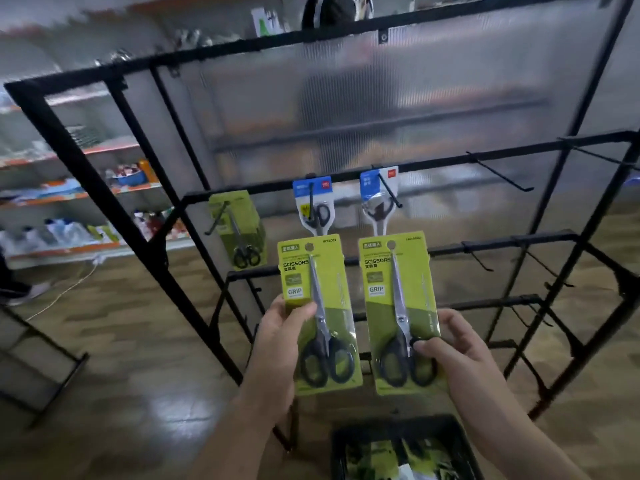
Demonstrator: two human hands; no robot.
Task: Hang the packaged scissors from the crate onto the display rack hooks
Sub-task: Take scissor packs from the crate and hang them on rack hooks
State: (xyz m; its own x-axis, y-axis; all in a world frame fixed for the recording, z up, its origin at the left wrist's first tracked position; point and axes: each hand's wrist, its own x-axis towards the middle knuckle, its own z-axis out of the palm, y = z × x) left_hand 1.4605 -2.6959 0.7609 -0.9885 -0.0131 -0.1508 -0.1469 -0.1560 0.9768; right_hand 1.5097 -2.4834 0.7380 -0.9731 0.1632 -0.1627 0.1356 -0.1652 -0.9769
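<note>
The left hand (277,337) grips one green scissors pack (323,289) by its left edge, and the right hand (453,344) pinches a second green pack (398,306) at its right edge — both upright before the display rack (79,161). From its middle rail (433,163) hang a blue scissors pack (313,199), another blue pack (377,188) and a third green pack (239,230). The black crate (398,422) lies below — more packs inside.

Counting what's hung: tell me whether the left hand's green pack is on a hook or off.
Off. The left hand holds the green pack upright; its hang hole is empty.
</note>
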